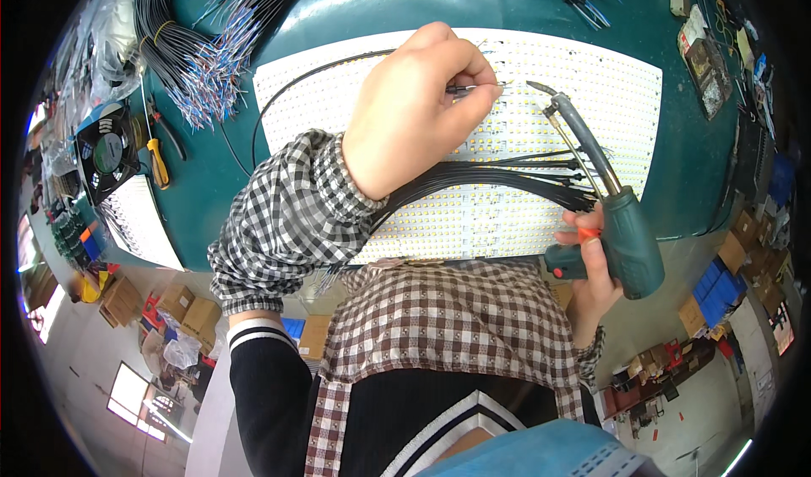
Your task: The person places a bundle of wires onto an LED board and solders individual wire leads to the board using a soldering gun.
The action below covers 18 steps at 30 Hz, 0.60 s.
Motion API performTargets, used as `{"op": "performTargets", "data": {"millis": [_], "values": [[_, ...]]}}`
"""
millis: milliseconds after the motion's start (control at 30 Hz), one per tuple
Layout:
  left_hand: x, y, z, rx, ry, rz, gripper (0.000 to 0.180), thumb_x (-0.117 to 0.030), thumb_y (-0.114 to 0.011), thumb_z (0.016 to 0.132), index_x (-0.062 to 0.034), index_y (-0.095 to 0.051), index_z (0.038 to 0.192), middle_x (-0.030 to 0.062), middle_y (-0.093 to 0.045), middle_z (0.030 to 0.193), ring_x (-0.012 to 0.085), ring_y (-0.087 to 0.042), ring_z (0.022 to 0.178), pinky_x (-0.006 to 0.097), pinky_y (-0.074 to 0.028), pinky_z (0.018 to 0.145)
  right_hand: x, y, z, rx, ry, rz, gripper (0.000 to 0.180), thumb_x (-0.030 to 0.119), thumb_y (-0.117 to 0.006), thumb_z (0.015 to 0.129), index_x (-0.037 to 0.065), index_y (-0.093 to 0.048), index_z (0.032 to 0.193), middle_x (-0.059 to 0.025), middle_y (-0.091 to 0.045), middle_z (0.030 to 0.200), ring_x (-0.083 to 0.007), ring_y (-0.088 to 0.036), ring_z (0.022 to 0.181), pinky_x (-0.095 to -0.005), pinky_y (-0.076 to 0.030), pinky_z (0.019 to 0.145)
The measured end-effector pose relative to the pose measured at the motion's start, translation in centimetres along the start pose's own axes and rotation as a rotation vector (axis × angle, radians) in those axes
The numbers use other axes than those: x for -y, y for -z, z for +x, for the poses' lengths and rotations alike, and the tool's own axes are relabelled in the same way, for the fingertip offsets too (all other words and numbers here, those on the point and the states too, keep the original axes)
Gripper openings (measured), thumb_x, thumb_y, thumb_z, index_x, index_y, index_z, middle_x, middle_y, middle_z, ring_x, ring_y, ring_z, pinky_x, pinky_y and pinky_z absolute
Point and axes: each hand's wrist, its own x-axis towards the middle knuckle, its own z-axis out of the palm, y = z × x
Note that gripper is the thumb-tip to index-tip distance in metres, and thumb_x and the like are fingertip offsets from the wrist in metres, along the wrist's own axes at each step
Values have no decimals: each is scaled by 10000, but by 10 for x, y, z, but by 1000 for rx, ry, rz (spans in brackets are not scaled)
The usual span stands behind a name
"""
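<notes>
Head view. I count two hands, one soldering gun, one white LED panel, one bundle of black wires across it.

Left hand (pixel 414 109) sits over the LED panel (pixel 625 97), fingers pinched tight on a thin wire end (pixel 460 90) near the panel's upper middle. Right hand (pixel 591 261) is wrapped around the grip of the soldering gun (pixel 621 223), one finger on its orange trigger. The gun is dark green, pistol-shaped, with a long metal barrel slanting up-left; its tip (pixel 541 88) hangs just beside the pinched wire.

The panel is white, dotted with rows of small yellow LEDs, lying on a green table (pixel 211 181). The black wire bundle (pixel 507 177) fans across it under the left wrist, which hides part of the panel.

Around: a second heap of black wires (pixel 190 46) with coloured ends at the table's upper left, yellow-handled pliers (pixel 158 160), one small black fan (pixel 106 152), cardboard boxes (pixel 190 308) on the floor.
</notes>
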Motion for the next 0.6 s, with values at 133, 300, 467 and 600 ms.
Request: {"op": "performTargets", "data": {"millis": [133, 300, 467, 600], "values": [[-2, -1, 3, 9, -12, 202, 95, -77, -658, 720, -21, -603, 773, 44, -505, 725, 123, -508, 595, 237, -416, 529, -1, 2, -1, 6, 3, 21, 373, 117, -532, 833, -57, -464, 1156, -117, -558, 969, -240, -590, 908, -335, -530, 716], [-1, -1, 4, 0, -23, 215, 83, -77, -636, 698, -24, -592, 745, 61, -499, 699, 154, -513, 584, 259, -420, 519, -3, 3, -2, 20, 1, 34, 387, 117, -550, 826, -63, -463, 1157, -119, -562, 949, -231, -590, 894, -330, -531, 708], [-1, 0, 6, 23, -8, 196, 73, -72, -628, 698, -23, -587, 733, 72, -502, 701, 172, -516, 575, 272, -421, 517, -4, 2, -3, 28, -10, -3, 397, 124, -568, 820, -80, -466, 1145, -119, -569, 926, -218, -592, 838, -331, -531, 691], [-3, -1, 6, 29, -10, 245, 73, -71, -623, 693, -21, -580, 723, 81, -500, 694, 181, -517, 572, 282, -418, 513, -4, 2, -2, 66, -13, -27, 400, 133, -574, 818, -79, -470, 1141, -118, -572, 916, -215, -592, 814, -328, -531, 689]]}}
